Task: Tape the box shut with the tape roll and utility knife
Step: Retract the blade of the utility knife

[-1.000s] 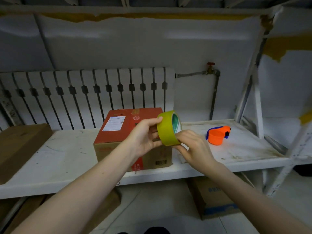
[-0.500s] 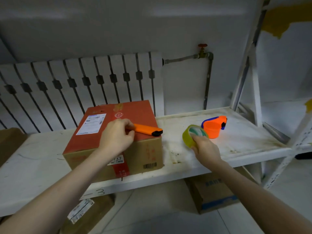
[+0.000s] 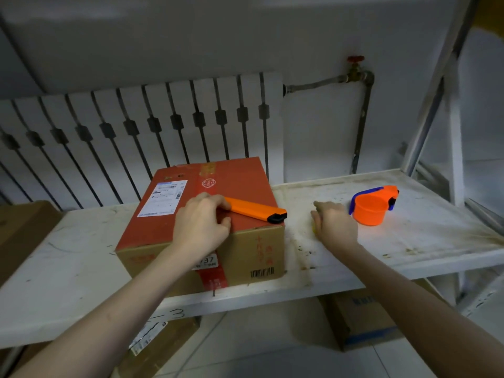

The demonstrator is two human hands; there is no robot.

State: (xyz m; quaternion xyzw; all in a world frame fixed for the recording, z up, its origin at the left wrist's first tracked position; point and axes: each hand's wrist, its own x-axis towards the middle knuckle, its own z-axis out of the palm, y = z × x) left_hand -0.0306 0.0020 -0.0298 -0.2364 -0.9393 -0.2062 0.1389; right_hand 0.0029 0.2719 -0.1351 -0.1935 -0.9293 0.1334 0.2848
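Observation:
The cardboard box, red on top with a white label, stands on the white shelf. An orange utility knife with a black tip lies across the box's top near its right front corner. My left hand rests on the box top with its fingers closed around the knife's handle end. My right hand lies palm down on the shelf just right of the box, over the yellow tape roll. Only a thin yellow sliver of the roll shows.
An orange and blue tape dispenser stands on the shelf right of my right hand. A brown box sits at the shelf's left end. More cartons lie on the floor below. A radiator and a shelf post stand behind.
My right hand has brought the tape roll down from in front of me onto the shelf and now covers it. My left hand moved to the knife on the box and stays there.

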